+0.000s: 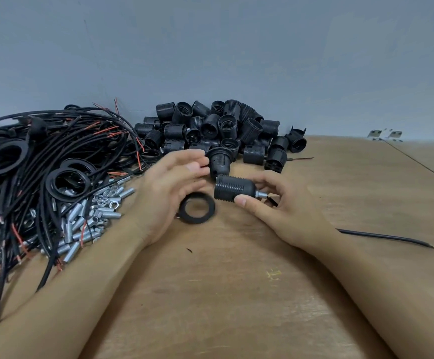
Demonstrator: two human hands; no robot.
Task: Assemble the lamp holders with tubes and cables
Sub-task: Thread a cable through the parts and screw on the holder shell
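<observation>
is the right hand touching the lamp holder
Touching: head view shows the right hand with thumb and fingers pinched round the lamp holder at its tube end.

Grey-blue wall (236, 47), wooden table (236, 294)

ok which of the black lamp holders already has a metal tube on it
The lamp holder in the right hand; a metal tube sticks out of its end.

Both bare forearms reach forward and converge; left hand (169, 187) open, fingers straight, palm facing right; right hand (275, 203) curled, thumb and fingers pinching
</observation>
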